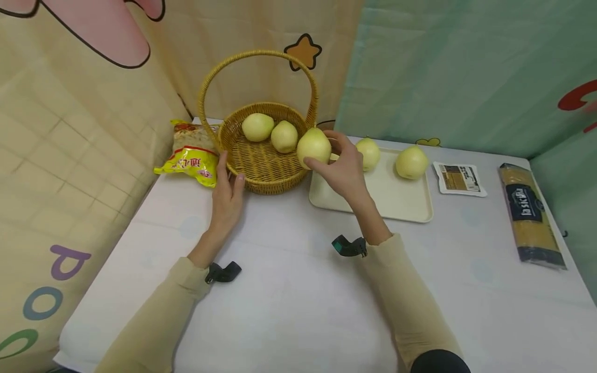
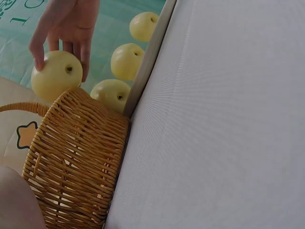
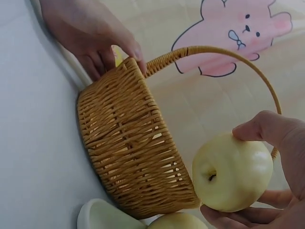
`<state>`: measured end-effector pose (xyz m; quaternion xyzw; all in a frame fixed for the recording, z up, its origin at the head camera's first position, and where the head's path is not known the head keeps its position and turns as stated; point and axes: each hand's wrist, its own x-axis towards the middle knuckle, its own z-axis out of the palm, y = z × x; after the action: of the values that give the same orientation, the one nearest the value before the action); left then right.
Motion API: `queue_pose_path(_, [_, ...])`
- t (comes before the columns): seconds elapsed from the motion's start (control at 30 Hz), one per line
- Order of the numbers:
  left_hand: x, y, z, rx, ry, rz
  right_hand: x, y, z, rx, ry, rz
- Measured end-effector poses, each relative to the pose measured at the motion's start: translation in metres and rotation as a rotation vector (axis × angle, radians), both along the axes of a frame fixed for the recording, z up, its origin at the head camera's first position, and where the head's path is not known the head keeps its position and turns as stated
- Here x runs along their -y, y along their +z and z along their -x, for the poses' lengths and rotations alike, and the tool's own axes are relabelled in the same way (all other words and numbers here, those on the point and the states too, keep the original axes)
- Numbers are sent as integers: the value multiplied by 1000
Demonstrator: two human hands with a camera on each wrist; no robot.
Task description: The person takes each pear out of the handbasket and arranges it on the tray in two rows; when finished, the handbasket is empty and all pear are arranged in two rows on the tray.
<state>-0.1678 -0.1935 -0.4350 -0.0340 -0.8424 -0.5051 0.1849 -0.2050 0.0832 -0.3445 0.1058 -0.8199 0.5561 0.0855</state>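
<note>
One gripped pear (image 1: 314,146) (yellow packet (image 1: 195,158) beside basket (image 1: 270,186))

Tons of room over the white cloth-covered table (image 1: 298,300), lower middle of frame; upper middle, the arched golden wicker basket handle (image 1: 261,53) is in the way.

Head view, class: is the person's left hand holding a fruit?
No: the left hand touches the side of the wicker basket, while the right hand holds a pale-yellow fruit.
</note>
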Motion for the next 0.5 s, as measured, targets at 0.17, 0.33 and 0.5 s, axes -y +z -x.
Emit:
queue_pose_path(0.17, [-2, 0, 1, 15, 9, 2, -17, -4, -8, 27, -34, -40])
queue_pose_path(0.33, [-1, 0, 1, 33, 12, 8, -29, -10, -14, 75, -74, -94])
queue_pose_path(0.5, [-1, 0, 1, 25, 10, 8, -34, -17, -15, 134, -89, -149])
